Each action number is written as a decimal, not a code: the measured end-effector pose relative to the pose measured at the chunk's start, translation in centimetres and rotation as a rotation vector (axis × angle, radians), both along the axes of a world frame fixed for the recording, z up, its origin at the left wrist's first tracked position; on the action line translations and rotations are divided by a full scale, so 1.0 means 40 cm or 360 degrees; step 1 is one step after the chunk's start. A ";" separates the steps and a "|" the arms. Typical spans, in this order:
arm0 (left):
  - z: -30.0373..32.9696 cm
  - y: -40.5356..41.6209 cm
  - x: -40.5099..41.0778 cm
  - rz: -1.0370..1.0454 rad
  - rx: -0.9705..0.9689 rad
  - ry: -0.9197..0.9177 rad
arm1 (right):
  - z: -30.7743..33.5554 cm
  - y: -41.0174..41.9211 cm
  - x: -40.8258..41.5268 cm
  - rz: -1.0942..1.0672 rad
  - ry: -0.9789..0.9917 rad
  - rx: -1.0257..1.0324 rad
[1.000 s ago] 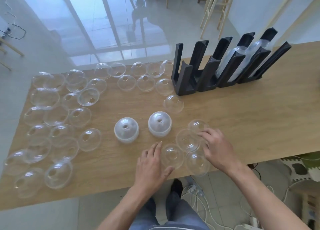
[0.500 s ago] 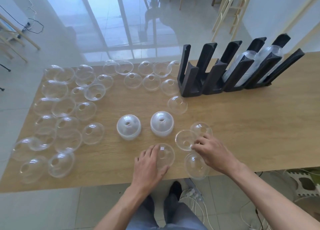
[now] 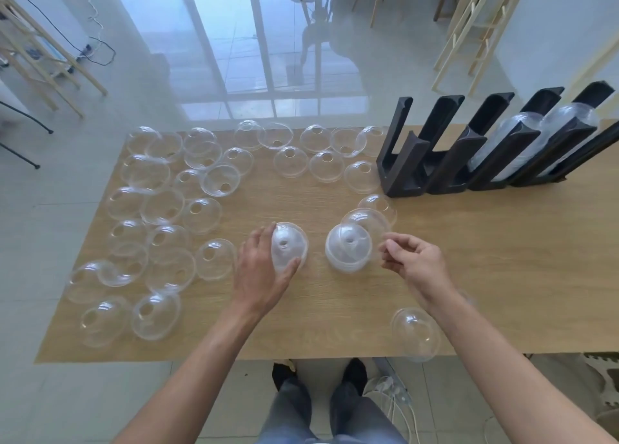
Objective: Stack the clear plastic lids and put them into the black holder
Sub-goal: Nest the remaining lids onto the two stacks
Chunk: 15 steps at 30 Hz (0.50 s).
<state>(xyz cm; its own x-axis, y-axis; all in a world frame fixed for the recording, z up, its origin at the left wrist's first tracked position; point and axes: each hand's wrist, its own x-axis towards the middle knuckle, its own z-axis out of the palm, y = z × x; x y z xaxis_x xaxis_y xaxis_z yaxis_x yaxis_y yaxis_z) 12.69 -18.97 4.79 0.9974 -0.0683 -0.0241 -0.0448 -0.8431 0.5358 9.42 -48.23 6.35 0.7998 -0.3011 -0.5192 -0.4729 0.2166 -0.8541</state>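
Observation:
Two white-looking stacks of clear lids stand mid-table. My left hand (image 3: 259,269) grips a clear dome lid on top of the left stack (image 3: 289,246), thumb and fingers round it. My right hand (image 3: 415,262) pinches the rim of another clear lid (image 3: 366,220), held tilted just behind the right stack (image 3: 348,249). The black holder (image 3: 403,164) stands at the back right. Its two right slots hold rows of stacked lids (image 3: 502,138), while the left slots look empty.
Several loose clear lids (image 3: 160,205) cover the left half of the wooden table (image 3: 502,259) and its back edge. One lid (image 3: 415,333) lies at the front edge under my right forearm. Another lid (image 3: 385,204) sits close to the holder.
Both hands picked up lids near the front edge and carried them away from me to the two stacks. The left lid now sits on the left stack.

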 end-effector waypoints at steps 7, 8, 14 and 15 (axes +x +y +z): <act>-0.054 0.014 0.036 -0.0044 0.0072 0.0178 | -0.094 0.053 0.056 -0.0089 0.0314 -0.0448; -0.058 0.014 0.035 -0.0046 0.0057 0.0190 | -0.089 0.060 0.050 -0.0107 0.0295 -0.0597; -0.090 0.012 0.047 -0.0060 -0.0055 0.0243 | -0.054 0.130 0.021 0.0678 -0.0133 -0.1375; -0.096 0.012 0.050 -0.0064 -0.0061 0.0246 | -0.059 0.140 0.023 0.0821 -0.0132 -0.1518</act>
